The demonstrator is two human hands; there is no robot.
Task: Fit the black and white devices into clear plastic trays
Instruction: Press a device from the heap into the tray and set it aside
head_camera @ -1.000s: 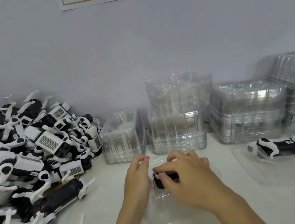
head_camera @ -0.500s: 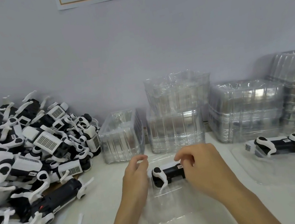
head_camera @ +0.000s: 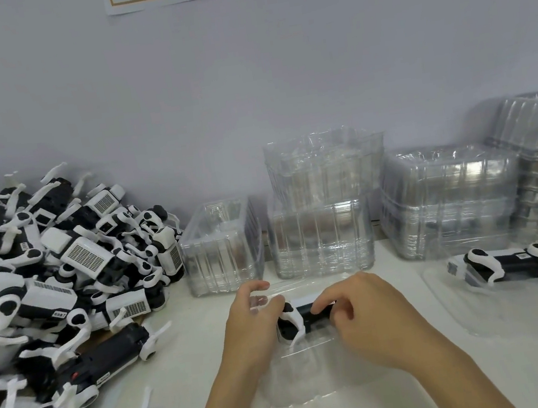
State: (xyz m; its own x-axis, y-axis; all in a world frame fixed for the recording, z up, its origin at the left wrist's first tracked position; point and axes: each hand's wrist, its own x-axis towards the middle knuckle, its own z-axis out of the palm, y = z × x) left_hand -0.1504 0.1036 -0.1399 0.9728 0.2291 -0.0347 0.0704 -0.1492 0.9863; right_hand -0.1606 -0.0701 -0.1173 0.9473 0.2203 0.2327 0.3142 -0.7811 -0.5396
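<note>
A black and white device [head_camera: 299,319] lies in a clear plastic tray [head_camera: 302,379] at the table's centre. My left hand [head_camera: 254,321] grips the tray's left far edge beside the device's white end. My right hand [head_camera: 362,315] curls over the device's right part and hides it. Another device [head_camera: 508,265] sits in a second clear tray [head_camera: 525,313] to the right, with no hand near it.
A large heap of black and white devices [head_camera: 47,286] fills the left side. Stacks of clear trays [head_camera: 319,224] line the wall at the back, from the centre to the right edge. A white table [head_camera: 194,370] carries everything.
My right hand slid right along the device, uncovering its white left end, then came partly back over it. The left hand has closed in on the tray's edge next to the device.
</note>
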